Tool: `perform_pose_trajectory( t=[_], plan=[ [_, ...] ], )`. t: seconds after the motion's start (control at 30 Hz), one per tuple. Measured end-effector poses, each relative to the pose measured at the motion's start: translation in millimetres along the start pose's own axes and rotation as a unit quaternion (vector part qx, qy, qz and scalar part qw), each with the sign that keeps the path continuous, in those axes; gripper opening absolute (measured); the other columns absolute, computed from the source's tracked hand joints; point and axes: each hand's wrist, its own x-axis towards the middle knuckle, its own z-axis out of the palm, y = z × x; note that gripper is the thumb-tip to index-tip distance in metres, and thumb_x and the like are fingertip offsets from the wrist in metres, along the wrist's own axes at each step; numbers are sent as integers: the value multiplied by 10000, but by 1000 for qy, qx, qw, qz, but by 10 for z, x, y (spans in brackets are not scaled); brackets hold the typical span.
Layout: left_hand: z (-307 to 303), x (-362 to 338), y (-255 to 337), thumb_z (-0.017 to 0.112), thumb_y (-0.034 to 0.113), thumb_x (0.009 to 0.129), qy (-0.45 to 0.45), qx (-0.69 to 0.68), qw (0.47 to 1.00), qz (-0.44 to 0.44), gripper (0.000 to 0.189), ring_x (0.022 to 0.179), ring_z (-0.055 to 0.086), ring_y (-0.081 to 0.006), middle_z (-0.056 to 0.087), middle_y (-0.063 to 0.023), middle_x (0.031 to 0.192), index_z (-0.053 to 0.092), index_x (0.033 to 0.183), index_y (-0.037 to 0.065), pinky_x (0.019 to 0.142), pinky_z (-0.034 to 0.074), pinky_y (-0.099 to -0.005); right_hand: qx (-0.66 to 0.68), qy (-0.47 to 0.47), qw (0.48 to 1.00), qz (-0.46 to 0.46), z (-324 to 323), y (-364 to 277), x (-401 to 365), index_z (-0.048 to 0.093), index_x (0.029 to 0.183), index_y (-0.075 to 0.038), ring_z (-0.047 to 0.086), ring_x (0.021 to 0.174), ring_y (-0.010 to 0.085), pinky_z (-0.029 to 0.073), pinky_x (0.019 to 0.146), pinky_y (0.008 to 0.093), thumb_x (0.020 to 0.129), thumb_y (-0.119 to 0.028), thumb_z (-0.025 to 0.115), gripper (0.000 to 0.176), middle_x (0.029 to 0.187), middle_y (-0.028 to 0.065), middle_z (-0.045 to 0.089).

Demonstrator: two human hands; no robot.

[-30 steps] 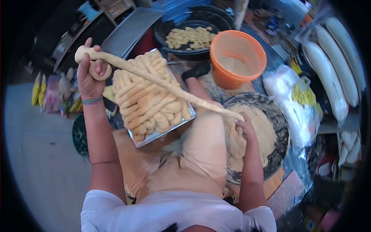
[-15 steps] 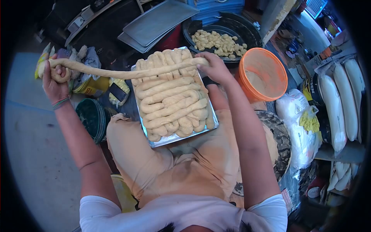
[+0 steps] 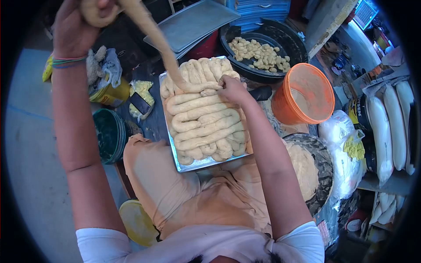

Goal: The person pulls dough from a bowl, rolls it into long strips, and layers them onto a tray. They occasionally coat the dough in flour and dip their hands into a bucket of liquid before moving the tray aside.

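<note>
A long dough rope point(image 3: 160, 44) hangs from my raised left hand point(image 3: 81, 26) at the upper left and slants down to a metal tray point(image 3: 175, 160). Its upper part loops round the fingers of my left hand, which are closed on it. My right hand point(image 3: 233, 90) pinches the rope's lower end against the dough near the tray's right side. Folded rows of dough point(image 3: 206, 118) fill the tray, which rests across my thighs. The top of my left hand is cut off by the frame edge.
An orange bucket point(image 3: 302, 94) stands right of the tray, below a black basin point(image 3: 285, 41) holding dough pieces. Flat metal trays point(image 3: 197, 22) lie beyond. Green buckets point(image 3: 107, 136) and a yellow pail point(image 3: 112, 94) are at left. A bowl of flour-like powder point(image 3: 302, 168) sits by my right arm.
My left hand has risen, tilting the rope from nearly level to steep. My right hand has come down onto the dough in the tray with the rope's end. The view has shifted slightly.
</note>
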Motion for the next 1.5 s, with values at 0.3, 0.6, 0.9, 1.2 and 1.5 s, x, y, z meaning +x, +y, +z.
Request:
perform_pose_trajectory(
  t=[0.3,0.6,0.9,1.2,1.5],
  plan=[
    [750,-182,-295,459,279,954,-77,-178,978,-74,522,596,590,-135,608,-197,1069,330,1344,-43,498,509,-240,103,-49,965,-234,-20,-446,129,446,1318,-110,433,1259,274,211,1094,475,622,-265,772,784,1317,82,461],
    [-555,-1042,-456,446,317,969,100,-111,987,-57,541,720,502,-117,541,-186,1196,323,1356,-41,574,420,-244,579,11,811,-81,-245,109,326,507,980,-93,557,886,161,476,798,347,810,-194,575,209,915,46,552],
    [-653,-1568,-1373,527,210,946,254,-39,945,-202,510,659,547,-101,597,-119,1080,321,1372,19,561,459,-215,784,-19,621,8,-263,-95,471,496,985,-36,542,591,137,487,520,286,896,-184,541,179,788,72,546],
    [-714,-1775,-1611,653,285,863,154,141,896,-391,611,742,546,-63,615,-27,950,395,1341,4,602,441,-200,482,25,873,68,-193,237,423,553,1069,-31,562,668,110,471,587,256,837,-72,631,248,846,58,598],
    [-1321,-1884,-1316,672,396,825,197,293,816,-458,424,524,527,-117,570,-42,697,632,901,-19,428,406,-261,146,-60,982,-109,-102,296,439,625,1026,-43,562,947,176,459,816,300,731,-62,564,302,993,77,585]
  ],
)
